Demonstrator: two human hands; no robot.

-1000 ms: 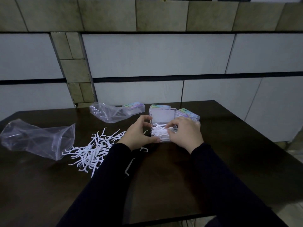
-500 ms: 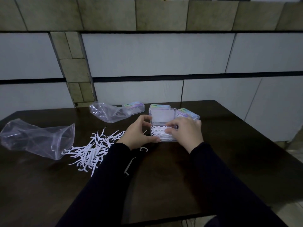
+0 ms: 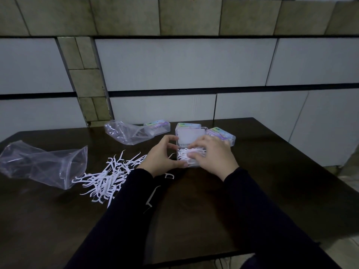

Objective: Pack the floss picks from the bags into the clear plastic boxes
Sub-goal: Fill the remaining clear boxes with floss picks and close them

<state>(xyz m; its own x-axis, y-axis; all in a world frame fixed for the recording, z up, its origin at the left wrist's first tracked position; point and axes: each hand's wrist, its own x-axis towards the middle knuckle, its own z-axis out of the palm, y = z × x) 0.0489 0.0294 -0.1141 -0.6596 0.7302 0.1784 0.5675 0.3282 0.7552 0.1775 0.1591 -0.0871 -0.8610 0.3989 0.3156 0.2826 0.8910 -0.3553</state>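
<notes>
White floss picks (image 3: pixel 104 179), dark table (image 3: pixel 262 191)

Dark counter (image 3: pixel 272 171), carrying: open clear box (image 3: pixel 191 164) of floss picks between both grips; three closed boxes (image 3: pixel 221 133) behind; loose pick pile (image 3: pixel 108 177) left of left grip (image 3: pixel 163 158); two clear bags (image 3: pixel 44 164) farther left.

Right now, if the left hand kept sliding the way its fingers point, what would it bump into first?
The left hand already grips the open clear box, fingers pointing right. Going on, it would likely push that box into the right hand, though depth is unclear.
</notes>
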